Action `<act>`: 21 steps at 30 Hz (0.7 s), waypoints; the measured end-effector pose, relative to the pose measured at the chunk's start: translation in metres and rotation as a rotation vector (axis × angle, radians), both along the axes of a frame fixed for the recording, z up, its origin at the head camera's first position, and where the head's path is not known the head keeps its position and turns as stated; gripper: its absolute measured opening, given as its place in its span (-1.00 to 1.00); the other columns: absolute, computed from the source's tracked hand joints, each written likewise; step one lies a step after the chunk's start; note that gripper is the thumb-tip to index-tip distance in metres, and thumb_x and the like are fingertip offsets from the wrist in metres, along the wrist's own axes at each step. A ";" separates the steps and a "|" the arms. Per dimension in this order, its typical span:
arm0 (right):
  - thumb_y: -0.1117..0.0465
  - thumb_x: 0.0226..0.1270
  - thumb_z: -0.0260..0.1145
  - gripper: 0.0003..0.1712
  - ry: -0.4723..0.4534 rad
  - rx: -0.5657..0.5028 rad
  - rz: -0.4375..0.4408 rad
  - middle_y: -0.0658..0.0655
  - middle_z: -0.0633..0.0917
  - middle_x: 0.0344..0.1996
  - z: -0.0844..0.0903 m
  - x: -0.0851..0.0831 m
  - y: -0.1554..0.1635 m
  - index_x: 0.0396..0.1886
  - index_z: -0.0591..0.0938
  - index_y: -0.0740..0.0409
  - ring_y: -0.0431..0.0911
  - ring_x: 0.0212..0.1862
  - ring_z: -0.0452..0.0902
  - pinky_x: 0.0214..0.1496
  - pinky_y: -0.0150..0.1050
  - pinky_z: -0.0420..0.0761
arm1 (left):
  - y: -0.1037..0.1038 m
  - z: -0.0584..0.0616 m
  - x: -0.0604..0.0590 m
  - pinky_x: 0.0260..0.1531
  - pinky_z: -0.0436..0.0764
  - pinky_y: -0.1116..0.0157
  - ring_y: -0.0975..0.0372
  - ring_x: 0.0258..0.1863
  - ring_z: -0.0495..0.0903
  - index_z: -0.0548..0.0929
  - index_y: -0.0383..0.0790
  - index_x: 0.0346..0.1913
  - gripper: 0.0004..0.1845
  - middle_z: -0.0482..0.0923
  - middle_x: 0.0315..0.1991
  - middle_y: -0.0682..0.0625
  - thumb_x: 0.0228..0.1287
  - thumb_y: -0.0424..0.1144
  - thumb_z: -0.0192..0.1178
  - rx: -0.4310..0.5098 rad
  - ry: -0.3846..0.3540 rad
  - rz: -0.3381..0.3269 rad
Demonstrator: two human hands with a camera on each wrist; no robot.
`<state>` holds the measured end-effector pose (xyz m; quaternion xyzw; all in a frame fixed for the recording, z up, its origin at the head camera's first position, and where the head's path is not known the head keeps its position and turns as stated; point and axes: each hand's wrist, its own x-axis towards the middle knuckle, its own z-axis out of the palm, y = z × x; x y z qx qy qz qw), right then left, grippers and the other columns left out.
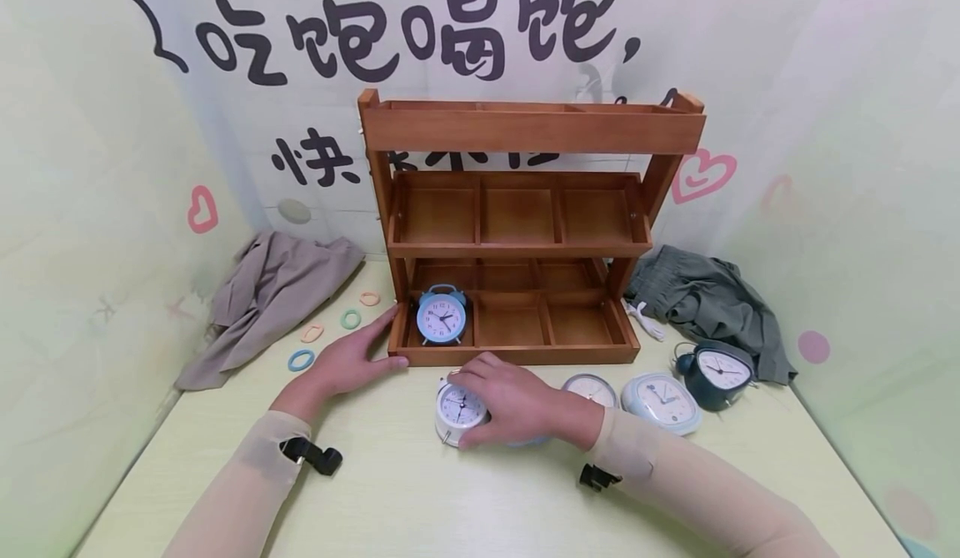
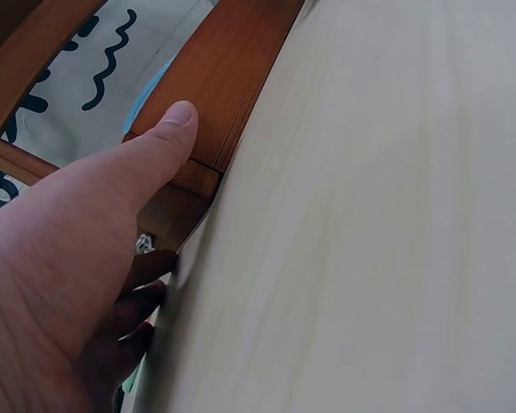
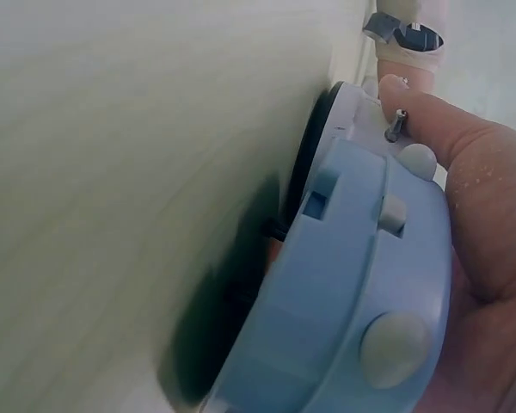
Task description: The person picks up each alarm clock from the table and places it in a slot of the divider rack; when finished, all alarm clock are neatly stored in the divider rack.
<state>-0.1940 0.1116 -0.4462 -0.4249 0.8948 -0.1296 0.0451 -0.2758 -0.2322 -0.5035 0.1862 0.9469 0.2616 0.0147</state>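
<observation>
- White is the alarm clock (image 1: 461,405) which the right hand (image 1: 513,395) grips; it is at the table's front, its face turned upward. Whether it touches the table (image 1: 465,512), I cannot tell.
- The right hand reaches it from 3 o'clock, with the fingers over its upper part and the thumb at its lower edge, near a metal leg.
- At 4 o'clock from the white clock, a light blue clock (image 3: 353,292) is under the right hand; its whitish feet are seen in the right wrist view.
- Brown wood makes the three-tier shelf (image 1: 536,134), at 12 o'clock from the white clock. In its lowest tier, the compartment at the 9 o'clock end holds a blue alarm clock (image 1: 441,318), upright.
- The left hand (image 1: 348,366), at 10 o'clock, touches this same end of the shelf. Its index finger is extended along the side, and its thumb rests on the front board.
- Towards 3 o'clock there follow a round clock (image 1: 591,389) partly behind the right wrist, a pale blue clock (image 1: 661,402), and a dark alarm clock (image 1: 720,374).
- At 2 o'clock lies a grey-green cloth (image 1: 697,308).
- At 10 o'clock, beyond the left hand, lie four small coloured rings (image 1: 301,369) and a mauve cloth (image 1: 277,299).
</observation>
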 end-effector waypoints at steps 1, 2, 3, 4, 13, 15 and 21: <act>-0.38 0.31 0.62 0.06 -0.003 -0.003 -0.001 0.03 0.62 0.40 0.000 0.000 0.000 0.61 0.54 0.08 -0.11 0.34 0.44 0.25 -0.24 0.65 | 0.000 0.000 0.000 0.44 0.47 -0.34 -0.27 0.53 0.48 -0.01 0.44 0.84 0.14 0.33 0.70 -0.17 0.35 0.58 0.30 -0.001 0.000 0.000; -0.38 0.31 0.62 0.05 -0.005 -0.004 -0.003 0.03 0.61 0.39 0.000 0.000 0.000 0.61 0.54 0.08 -0.12 0.33 0.44 0.23 -0.25 0.66 | 0.000 0.000 0.000 0.45 0.47 -0.34 -0.27 0.53 0.48 -0.01 0.44 0.84 0.14 0.33 0.70 -0.17 0.35 0.58 0.30 -0.001 0.000 0.000; -0.37 0.31 0.62 0.05 -0.006 -0.003 -0.004 0.03 0.61 0.38 0.000 0.001 -0.001 0.61 0.54 0.08 -0.12 0.32 0.44 0.22 -0.26 0.66 | 0.000 0.000 0.000 0.45 0.47 -0.34 -0.28 0.53 0.48 -0.01 0.44 0.84 0.14 0.33 0.70 -0.17 0.35 0.59 0.30 -0.001 0.001 0.000; -0.37 0.31 0.62 0.04 -0.005 -0.003 -0.004 0.02 0.61 0.37 -0.001 0.001 -0.001 0.61 0.55 0.08 -0.13 0.31 0.44 0.20 -0.28 0.65 | 0.000 0.000 0.000 0.45 0.47 -0.34 -0.28 0.53 0.48 -0.01 0.44 0.84 0.14 0.33 0.70 -0.17 0.35 0.59 0.30 -0.001 0.001 0.000; -0.36 0.30 0.63 0.00 -0.016 -0.022 0.030 -0.01 0.64 0.34 0.003 -0.004 0.001 0.57 0.60 0.06 -0.17 0.26 0.48 0.21 -0.29 0.64 | -0.001 -0.002 0.000 0.45 0.46 -0.35 -0.28 0.54 0.48 -0.02 0.47 0.83 0.14 0.32 0.70 -0.17 0.35 0.58 0.31 0.002 -0.004 0.005; -0.34 0.31 0.63 -0.01 -0.020 -0.032 0.032 -0.02 0.64 0.36 0.007 -0.006 0.002 0.58 0.59 0.05 -0.17 0.27 0.48 0.24 -0.26 0.65 | -0.002 -0.002 0.000 0.44 0.46 -0.35 -0.29 0.53 0.48 -0.03 0.45 0.84 0.14 0.33 0.70 -0.18 0.35 0.59 0.30 0.000 -0.003 0.002; -0.34 0.33 0.62 0.04 0.003 -0.093 -0.024 0.01 0.60 0.44 0.029 -0.021 0.014 0.66 0.53 0.02 -0.12 0.39 0.48 0.34 -0.10 0.66 | -0.001 -0.001 0.000 0.46 0.46 -0.34 -0.27 0.55 0.46 -0.03 0.49 0.83 0.15 0.32 0.71 -0.15 0.32 0.62 0.28 0.009 -0.016 0.002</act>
